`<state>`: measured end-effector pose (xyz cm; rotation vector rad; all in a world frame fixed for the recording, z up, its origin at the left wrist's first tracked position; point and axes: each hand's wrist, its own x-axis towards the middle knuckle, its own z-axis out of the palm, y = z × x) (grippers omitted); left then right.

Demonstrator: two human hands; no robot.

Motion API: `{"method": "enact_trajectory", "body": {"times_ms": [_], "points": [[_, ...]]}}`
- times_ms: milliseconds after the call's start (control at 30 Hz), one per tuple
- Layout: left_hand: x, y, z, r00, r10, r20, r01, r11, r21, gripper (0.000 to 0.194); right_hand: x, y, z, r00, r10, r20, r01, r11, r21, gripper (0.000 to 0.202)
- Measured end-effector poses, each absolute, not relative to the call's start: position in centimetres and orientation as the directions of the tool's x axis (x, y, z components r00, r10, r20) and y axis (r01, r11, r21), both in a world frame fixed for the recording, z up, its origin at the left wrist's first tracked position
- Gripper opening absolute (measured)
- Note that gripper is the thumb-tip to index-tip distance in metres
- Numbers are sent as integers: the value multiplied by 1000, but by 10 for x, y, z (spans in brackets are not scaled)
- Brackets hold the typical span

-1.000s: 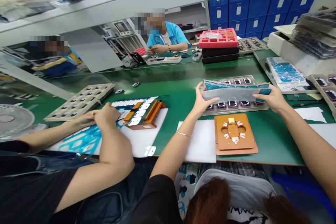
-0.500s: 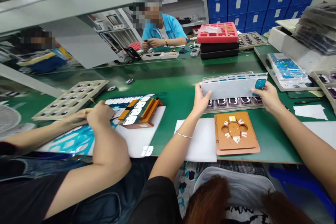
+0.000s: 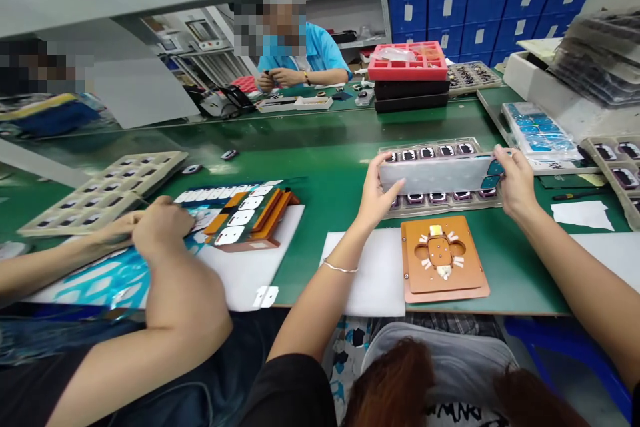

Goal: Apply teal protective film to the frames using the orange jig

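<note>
A pale sheet strip (image 3: 433,177) with teal rounded pieces at its right end is stretched between my two hands. My left hand (image 3: 377,190) pinches its left end, thumb in front. At the other end, my right hand (image 3: 515,180) grips the edge beside the teal pieces. Behind and beneath the strip lies a clear tray (image 3: 445,205) with rows of dark-rimmed parts, its middle hidden by the strip. Nearer me, an orange fixture plate (image 3: 444,280) with a raised centre lies on the green table (image 3: 530,273), partly beside a white foam sheet (image 3: 375,273).
On the left, a co-worker's hands (image 3: 160,223) work over blue film beside an orange block (image 3: 265,230) and a beige tray (image 3: 107,190). Across the table sits a person in blue (image 3: 320,53). A red tray (image 3: 407,67) tops black boxes; packed teal sheets (image 3: 540,127) lie right.
The strip is lower and seen more face-on, exposing the clear tray's back row. My right hand's fingers have shifted upward at its end. The whole view has shifted slightly.
</note>
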<state>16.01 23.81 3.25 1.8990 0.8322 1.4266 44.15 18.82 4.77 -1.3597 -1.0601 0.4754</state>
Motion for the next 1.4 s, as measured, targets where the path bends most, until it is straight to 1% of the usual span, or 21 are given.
{"method": "enact_trajectory", "body": {"times_ms": [67, 100, 167, 233, 300, 467, 567, 633, 700, 800, 933, 1000, 1067, 1133, 1200, 1267, 1333, 1367, 1400], "points": [[159, 236, 32, 230, 726, 648, 234, -688, 687, 44, 439, 187, 49, 542, 772, 332, 284, 204, -937, 35], [158, 235, 32, 241, 707, 664, 273, -706, 653, 42, 437, 186, 51, 575, 745, 337, 261, 223, -939, 33], [157, 235, 31, 264, 681, 684, 314, -731, 606, 46, 435, 184, 53, 592, 719, 363, 249, 266, -931, 30], [157, 235, 30, 286, 649, 705, 339, -756, 559, 50, 434, 183, 56, 585, 722, 371, 216, 301, -929, 31], [157, 235, 30, 300, 616, 728, 370, -779, 506, 48, 436, 183, 57, 568, 748, 342, 156, 311, -938, 32], [157, 234, 29, 349, 536, 769, 444, -817, 368, 46, 444, 184, 59, 517, 834, 194, -38, 249, -968, 37], [157, 233, 28, 359, 490, 795, 491, -823, 286, 41, 450, 181, 63, 437, 884, 163, -108, 232, -967, 37], [157, 233, 28, 339, 464, 818, 509, -822, 255, 37, 455, 178, 66, 372, 916, 149, -132, 211, -968, 36], [156, 233, 29, 330, 450, 830, 501, -828, 250, 34, 460, 176, 69, 340, 930, 138, -153, 200, -968, 36], [156, 233, 30, 342, 456, 821, 457, -845, 278, 29, 465, 177, 70, 354, 926, 128, -167, 198, -966, 39], [155, 232, 31, 353, 481, 803, 428, -846, 319, 24, 464, 181, 65, 442, 883, 157, -66, 207, -976, 46], [154, 232, 31, 329, 521, 788, 427, -826, 368, 26, 461, 182, 62, 422, 894, 154, -51, 193, -980, 48], [154, 233, 30, 272, 589, 761, 408, -787, 463, 36, 458, 182, 61, 366, 919, 146, -63, 181, -981, 48], [154, 236, 28, 192, 675, 712, 357, -724, 590, 56, 458, 180, 61, 314, 932, 180, -61, 209, -976, 51], [155, 238, 26, 137, 753, 644, 285, -653, 702, 77, 461, 176, 63, 264, 933, 246, -41, 266, -963, 62], [157, 241, 23, 129, 804, 580, 221, -594, 774, 91, 467, 173, 66, 182, 940, 289, -14, 296, -955, 74], [160, 242, 22, 136, 839, 527, 177, -544, 820, 92, 472, 173, 65, 100, 958, 268, 58, 263, -963, 83], [162, 242, 21, 139, 854, 501, 159, -518, 840, 87, 474, 173, 64, 97, 964, 246, 106, 236, -966, 80], [163, 242, 21, 142, 868, 476, 145, -494, 857, 79, 475, 175, 61, 126, 965, 230, 146, 211, -966, 73]]}}
